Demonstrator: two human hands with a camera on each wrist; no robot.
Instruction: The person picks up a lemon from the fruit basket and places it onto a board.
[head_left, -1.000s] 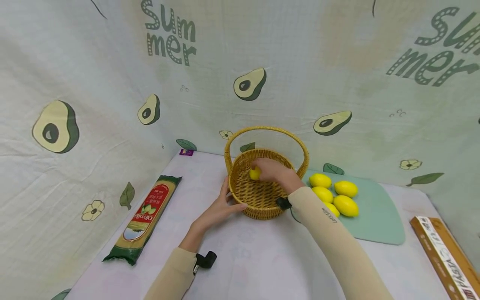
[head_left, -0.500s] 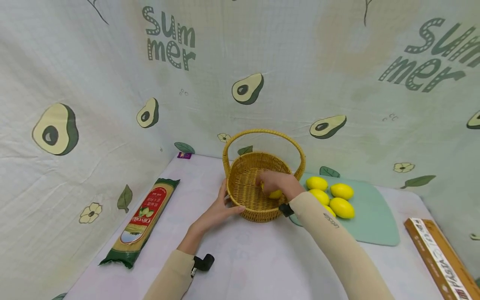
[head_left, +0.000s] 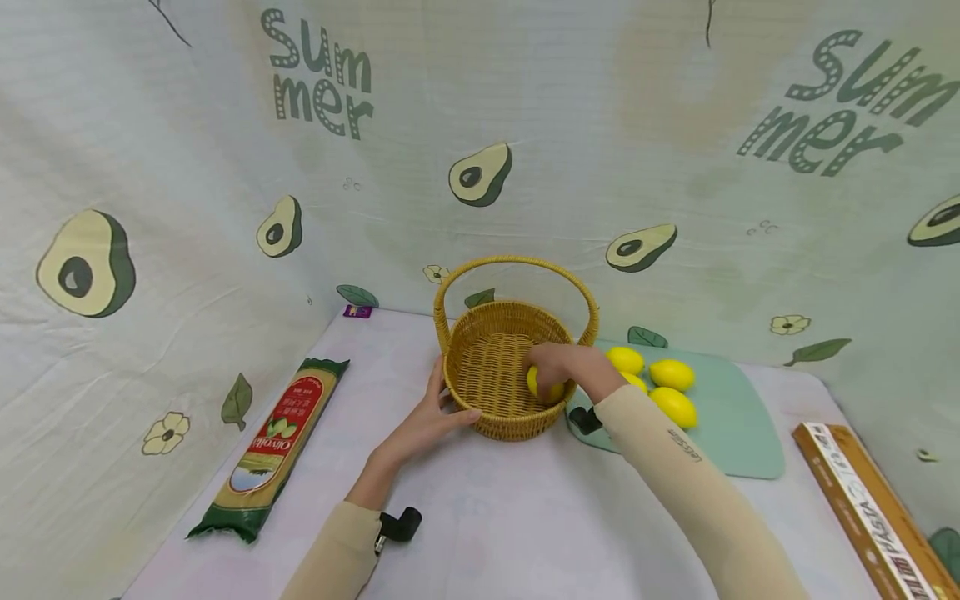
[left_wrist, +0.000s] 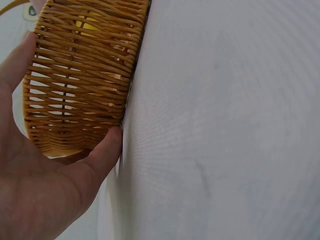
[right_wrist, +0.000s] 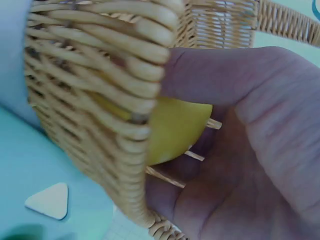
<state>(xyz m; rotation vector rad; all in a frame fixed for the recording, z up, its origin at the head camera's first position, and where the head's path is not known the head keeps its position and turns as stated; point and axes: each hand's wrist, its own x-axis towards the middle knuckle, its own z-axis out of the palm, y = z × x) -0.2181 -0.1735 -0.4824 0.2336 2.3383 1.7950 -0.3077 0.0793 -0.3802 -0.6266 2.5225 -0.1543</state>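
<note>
A brown wicker basket point(head_left: 491, 379) with a tall hooped handle stands on the table. My left hand point(head_left: 423, 425) grips its left side, with thumb and fingers spread around the outer wall; in the left wrist view that hand point(left_wrist: 45, 175) touches the weave from rim to base. My right hand point(head_left: 558, 367) reaches into the basket near the right wall and holds a yellow lemon point(head_left: 533, 382). From the right wrist, the lemon point(right_wrist: 177, 130) shows between curled fingers and the wicker wall, partly covered by the weave. Most of the fingertips are hidden there.
Several lemons point(head_left: 672, 407) lie on a pale green cutting board point(head_left: 738, 433) right of the basket. A green-ended pasta packet point(head_left: 273, 450) lies at the left, and a long pasta box point(head_left: 873, 508) at the right. A small purple packet point(head_left: 357, 312) sits near the back cloth.
My right hand has moved with the lemon from the basket's back part toward its right wall. The left hand keeps its place on the basket. The head view has shifted slightly.
</note>
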